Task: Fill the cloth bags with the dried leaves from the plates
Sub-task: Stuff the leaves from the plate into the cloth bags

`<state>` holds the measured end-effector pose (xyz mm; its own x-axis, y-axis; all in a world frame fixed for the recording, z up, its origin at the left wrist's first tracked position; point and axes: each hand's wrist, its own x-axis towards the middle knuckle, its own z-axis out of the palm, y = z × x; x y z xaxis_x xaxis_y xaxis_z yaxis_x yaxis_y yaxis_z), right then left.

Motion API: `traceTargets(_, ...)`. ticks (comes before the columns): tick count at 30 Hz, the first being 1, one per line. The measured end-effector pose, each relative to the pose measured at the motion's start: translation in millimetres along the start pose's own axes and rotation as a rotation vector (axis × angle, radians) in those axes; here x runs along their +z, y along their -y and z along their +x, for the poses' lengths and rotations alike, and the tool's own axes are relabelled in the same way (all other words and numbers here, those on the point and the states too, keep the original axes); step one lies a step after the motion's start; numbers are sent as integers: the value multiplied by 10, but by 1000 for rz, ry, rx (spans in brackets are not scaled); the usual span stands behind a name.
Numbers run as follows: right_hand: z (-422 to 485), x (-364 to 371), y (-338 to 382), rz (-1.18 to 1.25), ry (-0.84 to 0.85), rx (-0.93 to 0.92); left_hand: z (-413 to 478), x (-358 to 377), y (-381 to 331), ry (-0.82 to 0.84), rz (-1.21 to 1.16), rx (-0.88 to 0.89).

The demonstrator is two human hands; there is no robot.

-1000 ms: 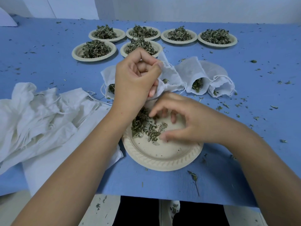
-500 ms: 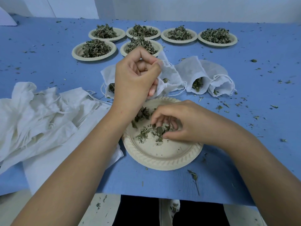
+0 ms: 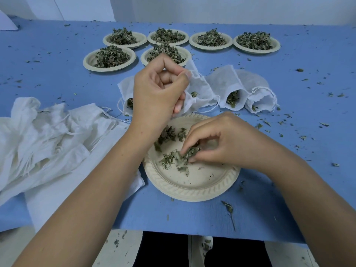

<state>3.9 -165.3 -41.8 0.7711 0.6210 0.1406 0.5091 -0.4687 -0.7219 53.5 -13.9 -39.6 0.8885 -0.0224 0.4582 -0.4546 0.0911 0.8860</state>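
A beige paper plate point(image 3: 192, 186) near the table's front edge carries a small scatter of dried leaves point(image 3: 169, 143). My right hand point(image 3: 227, 141) hovers low over the plate and pinches a clump of those leaves with its fingertips. Just behind the plate, my left hand point(image 3: 158, 91) grips the rim of a white cloth bag point(image 3: 200, 89) and holds it up; some leaves show inside. Beside it lie more filled cloth bags point(image 3: 229, 87), mouths facing me. Several plates heaped with dried leaves point(image 3: 110, 57) stand in two rows at the back.
A rumpled pile of white cloth bags point(image 3: 48, 139) covers the table's left side. Leaf crumbs point(image 3: 300, 130) litter the blue tablecloth point(image 3: 308, 54), mostly on the right. A leaf stem point(image 3: 229, 209) lies near the front edge.
My right hand slid toward me across the plate, raking leaves into a clump under its fingertips. The left hand with the bag stayed almost still.
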Motion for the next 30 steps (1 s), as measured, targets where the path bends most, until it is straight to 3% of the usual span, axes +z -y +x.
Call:
traceTargets(7,-33,-105,69,548,-550,-189,-24,15,5,63,74,44)
traceTargets(12,-5,-73,19,403,-858,-69,-65,32,-11,141,51,58)
traceTargets(16,30,26,-72,-174,-842,-93,-96,40,-9,219,51,84)
traceTargets(18,44,45,-110,-314,-806,-106,-108,47,0,234,88,101)
traceTargets(22,45,-3,-114,-228,-696,-149,-88,32,14,155,140,107)
traceTargets(25,35,-1,-91,-149,-715,-189,-79,25,17,119,170,99)
traceTargets(30,72,41,-109,-357,-757,-199,-100,38,23,186,169,116)
